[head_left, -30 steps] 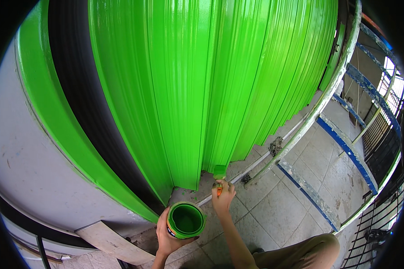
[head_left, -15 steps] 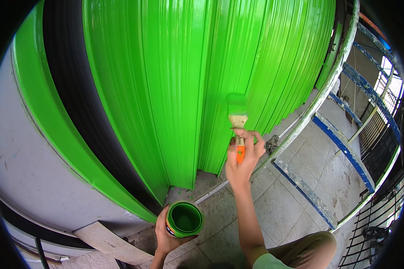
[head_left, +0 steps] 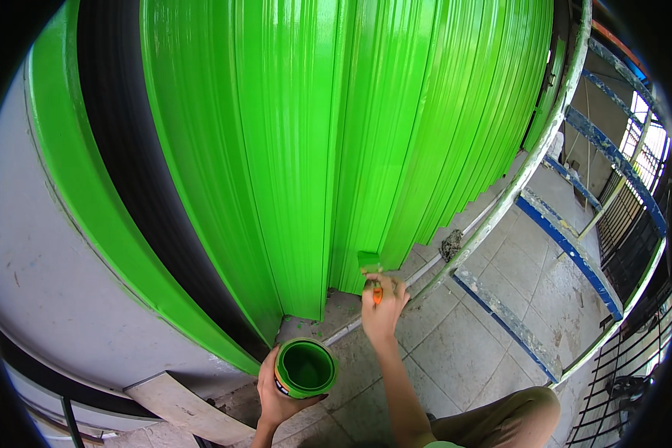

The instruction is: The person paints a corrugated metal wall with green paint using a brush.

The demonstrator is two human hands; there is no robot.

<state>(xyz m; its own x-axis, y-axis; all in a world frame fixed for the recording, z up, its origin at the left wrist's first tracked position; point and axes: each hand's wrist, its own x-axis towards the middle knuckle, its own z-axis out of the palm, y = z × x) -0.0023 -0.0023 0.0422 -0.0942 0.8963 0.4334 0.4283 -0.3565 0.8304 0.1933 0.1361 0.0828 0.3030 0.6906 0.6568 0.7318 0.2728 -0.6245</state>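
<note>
My right hand [head_left: 384, 308] is closed round the orange handle of a paintbrush [head_left: 370, 263]. The green-coated bristles lie against the lower part of a ribbed metal folding door [head_left: 291, 187], close above its bottom edge. Glossy green paint covers the door's panels. Lower and to the left, my left hand [head_left: 273, 396] grips an open can of green paint [head_left: 307, 368] from its left side and underneath. The can's mouth faces up and shows paint inside, with green smears on its rim.
A paint-spattered ladder or scaffold frame [head_left: 567, 239] with blue rungs stands at right. A white rail [head_left: 343, 330] runs along the tiled floor [head_left: 455, 351] below the door. A grey crumpled lump [head_left: 451, 245] lies beside it. A pale board [head_left: 187, 407] is at lower left, a black grille [head_left: 612, 373] at lower right.
My right hand has drawn the brush down the door panel and slightly left, nearer its bottom edge. My left hand and the paint can have stayed almost in place.
</note>
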